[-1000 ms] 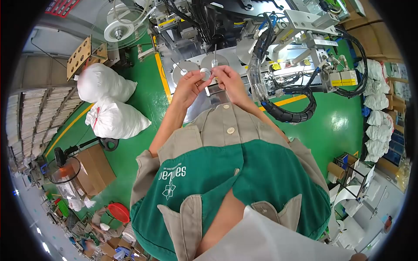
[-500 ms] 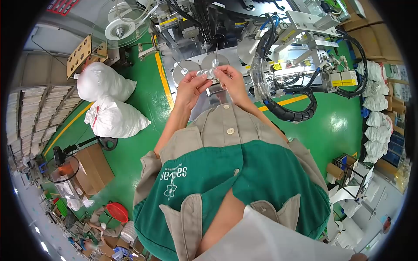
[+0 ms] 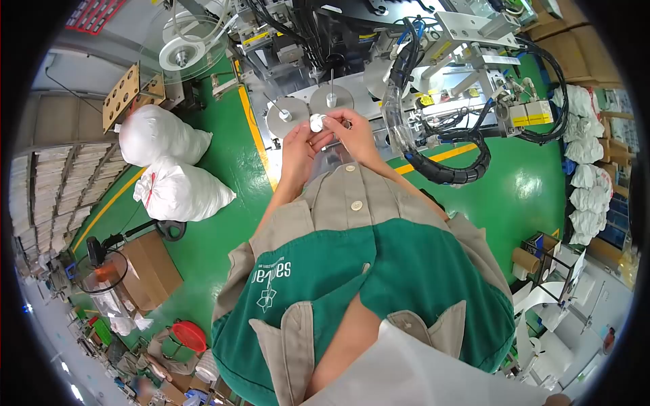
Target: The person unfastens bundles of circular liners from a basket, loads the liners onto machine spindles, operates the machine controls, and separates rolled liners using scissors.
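Note:
Small white round pieces (image 3: 316,122) show face-on between my two hands, at the front edge of a machine. My left hand (image 3: 300,150) is closed, its thumb and fingertips pinching them from the left. From the right, my right hand (image 3: 355,137) pinches them with thumb and forefinger, the other fingers curled. How many pieces there are is hidden by the fingers. Just beyond the hands, a grey disc with an upright rod (image 3: 285,116) and a second rodded disc (image 3: 332,100) sit on the machine's metal bed (image 3: 308,88).
A thick black cable bundle (image 3: 447,174) loops out to the right of my hands. Two full white sacks (image 3: 183,193) rest on the green floor at the left, near a cardboard box (image 3: 150,271). More white bags (image 3: 588,196) are stacked at the far right.
The white pieces, earlier seen as a row spread between both hands, have turned to show a round face. My right hand has shifted slightly left and down. The view has tilted a little.

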`<action>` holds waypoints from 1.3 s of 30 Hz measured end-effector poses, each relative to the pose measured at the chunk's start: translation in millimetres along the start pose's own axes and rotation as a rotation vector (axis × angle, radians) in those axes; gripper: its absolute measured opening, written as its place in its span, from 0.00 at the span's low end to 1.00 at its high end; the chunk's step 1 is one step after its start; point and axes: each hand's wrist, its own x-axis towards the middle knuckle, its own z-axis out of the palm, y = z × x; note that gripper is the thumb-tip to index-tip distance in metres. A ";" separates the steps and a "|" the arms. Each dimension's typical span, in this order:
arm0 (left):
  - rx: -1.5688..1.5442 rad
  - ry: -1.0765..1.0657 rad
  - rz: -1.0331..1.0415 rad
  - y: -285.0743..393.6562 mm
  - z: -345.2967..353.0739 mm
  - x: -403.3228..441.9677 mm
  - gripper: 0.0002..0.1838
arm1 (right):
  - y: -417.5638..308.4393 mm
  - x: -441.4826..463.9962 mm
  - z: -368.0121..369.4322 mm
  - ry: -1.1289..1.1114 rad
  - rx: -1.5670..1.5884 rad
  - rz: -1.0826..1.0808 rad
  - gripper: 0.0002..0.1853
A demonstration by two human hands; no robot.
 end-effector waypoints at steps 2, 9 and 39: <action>0.003 0.018 0.022 -4.0 -2.0 -2.1 0.14 | 3.0 -0.1 0.5 -0.003 -0.010 -0.018 0.10; -0.076 0.090 -0.040 -21.5 -19.0 5.1 0.17 | 7.9 -1.8 2.6 -0.084 -0.139 0.005 0.12; 1.638 -0.022 0.407 159.6 8.7 17.9 0.18 | 26.4 -3.9 -25.9 -0.182 0.647 0.457 0.17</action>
